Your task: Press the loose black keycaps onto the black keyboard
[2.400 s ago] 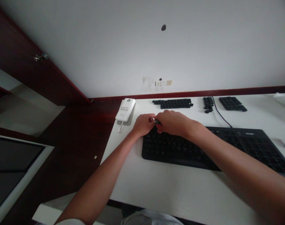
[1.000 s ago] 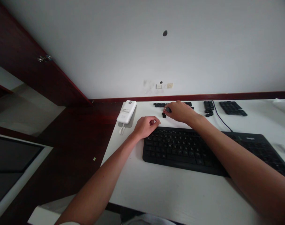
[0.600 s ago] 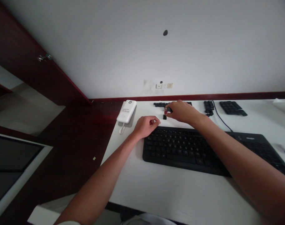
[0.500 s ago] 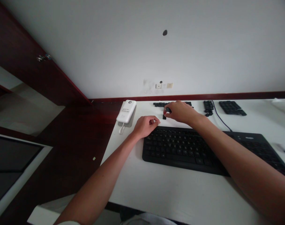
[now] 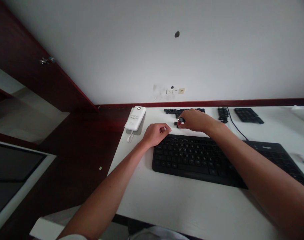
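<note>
My right hand (image 5: 195, 120) is curled just behind the black keyboard (image 5: 217, 158), with a small dark tool with a red end (image 5: 181, 120) pinched in its fingertips over a loose black keycap (image 5: 176, 124). A row of loose black keycaps (image 5: 184, 111) lies behind it near the wall. Resting at the keyboard's far left corner, my left hand (image 5: 155, 133) has its fingers curled; what they hold, if anything, is hidden.
A white power bank (image 5: 135, 118) with a short cable lies at the white table's (image 5: 182, 206) far left corner. More keycap groups (image 5: 247, 115) and a black cable (image 5: 233, 123) lie at the back right. Dark red floor lies to the left.
My right hand left the keyboard's top left corner, reached back to the keycap row, and has now drawn slightly toward the keyboard. My left hand stayed nearly still.
</note>
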Demonstrator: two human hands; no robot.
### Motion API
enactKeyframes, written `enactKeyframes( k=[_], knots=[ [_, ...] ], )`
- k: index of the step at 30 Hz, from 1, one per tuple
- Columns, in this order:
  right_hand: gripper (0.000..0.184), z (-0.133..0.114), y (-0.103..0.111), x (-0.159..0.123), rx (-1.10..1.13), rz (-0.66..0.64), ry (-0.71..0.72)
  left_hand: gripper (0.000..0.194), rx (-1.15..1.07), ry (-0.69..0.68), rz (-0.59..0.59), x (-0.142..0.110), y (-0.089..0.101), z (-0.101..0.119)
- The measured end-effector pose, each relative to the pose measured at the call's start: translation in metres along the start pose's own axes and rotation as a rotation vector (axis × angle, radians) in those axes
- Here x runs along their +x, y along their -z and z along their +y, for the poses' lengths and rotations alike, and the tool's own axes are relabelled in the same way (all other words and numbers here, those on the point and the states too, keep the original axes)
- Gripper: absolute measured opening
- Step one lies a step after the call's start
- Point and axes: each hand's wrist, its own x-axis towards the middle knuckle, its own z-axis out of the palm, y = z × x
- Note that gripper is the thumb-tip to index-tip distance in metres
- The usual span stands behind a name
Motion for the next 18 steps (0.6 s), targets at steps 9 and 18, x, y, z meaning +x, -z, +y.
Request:
enactKeyframes(
  k=[9, 18],
  knots=[
    [0.020, 0.004, 0.000, 0.001, -0.009, -0.014, -0.026, 0.027, -0.001, 0.000, -0.002, 0.000, 0.001, 0.002],
    [0.024, 0.007, 0.003, 0.000, -0.022, 0.104, -0.064, 0.027, 0.000, 0.009, -0.005, 0.000, 0.001, 0.002]
  ],
)
